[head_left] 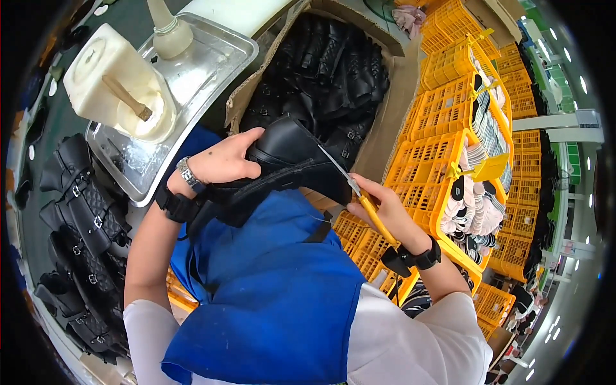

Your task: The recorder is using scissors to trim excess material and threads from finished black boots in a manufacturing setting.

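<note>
In the head view, the left hand (221, 160) is closed on a black boot upper (282, 147), pressing it between thumb and fingers. The right hand (385, 208) is folded around a yellow-handled tool (369, 212), whose thin metal blade points to the far left. Its tip is at the right edge of the upper; if it really touches there, I cannot tell.

I judge that the work on this upper is in the middle: it is held, the tool is ready, and it is not yet laid with others. Many black uppers fill the cardboard box (399, 119) on the far side, and a dark pile (90, 218) lies on the left. Which of them are finished, I cannot say.

The held upper is in front of the blue apron (269, 276), on the near side of the box. It looks smooth and slightly shiny, with curved seams, and its lower left portion is loosely folded.
</note>
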Available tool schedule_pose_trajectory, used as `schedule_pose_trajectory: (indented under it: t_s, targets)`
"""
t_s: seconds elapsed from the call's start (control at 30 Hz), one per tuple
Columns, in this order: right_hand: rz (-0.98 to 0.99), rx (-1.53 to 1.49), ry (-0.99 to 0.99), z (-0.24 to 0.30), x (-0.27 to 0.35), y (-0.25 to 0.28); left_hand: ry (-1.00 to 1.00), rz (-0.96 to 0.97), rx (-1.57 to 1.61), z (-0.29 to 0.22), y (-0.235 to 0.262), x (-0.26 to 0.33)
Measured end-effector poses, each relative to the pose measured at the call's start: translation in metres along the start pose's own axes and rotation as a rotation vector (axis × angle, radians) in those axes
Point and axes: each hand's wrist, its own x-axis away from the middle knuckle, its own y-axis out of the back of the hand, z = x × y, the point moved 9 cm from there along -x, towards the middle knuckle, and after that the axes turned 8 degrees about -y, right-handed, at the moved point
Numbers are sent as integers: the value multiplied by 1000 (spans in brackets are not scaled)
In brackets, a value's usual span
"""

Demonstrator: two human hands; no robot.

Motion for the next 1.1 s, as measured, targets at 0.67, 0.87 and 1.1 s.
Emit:
schedule_pose_trajectory:
  t_s: [0.67, 0.87, 1.1]
  targets:
    - [-132, -468, -219, -24, -10, 29, 26, -26, 76, -12, 6, 8]
    - [-34, -1019, -202, -37, -32, 11, -68, -329, -59, -69, 55, 71]
    - [-24, -875, -101, 0, -74, -21, -268, -1290, 57, -141, 106, 284]
